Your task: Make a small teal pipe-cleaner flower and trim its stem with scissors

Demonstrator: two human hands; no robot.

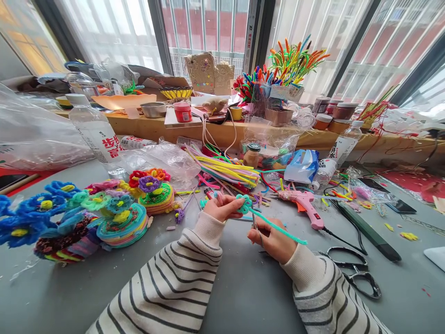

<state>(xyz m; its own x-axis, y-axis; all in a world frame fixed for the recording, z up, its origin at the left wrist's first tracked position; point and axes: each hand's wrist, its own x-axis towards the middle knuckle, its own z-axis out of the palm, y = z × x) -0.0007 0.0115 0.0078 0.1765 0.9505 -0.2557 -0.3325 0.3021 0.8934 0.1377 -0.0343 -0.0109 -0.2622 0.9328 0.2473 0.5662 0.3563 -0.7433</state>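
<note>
Left hand [222,208]: we see its grip pinched on one turquoise flower [246,203].
Right hand [277,242]: grip closed on one metal tool [255,222].
Worktop [239,292]: one glue gun [306,208].

Flower pots [123,227] sit left — glue gun [305,206] behind right hand [279,242].

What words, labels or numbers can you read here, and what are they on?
"步" and "高", in red: the left-hand bottle.
"开水": the rear bottle at right.
"SHI": the plastic bag, far left.
Too small, blurred or turned away: lettering on the window frame, red tub, blue packet and front bottle at right.
</note>
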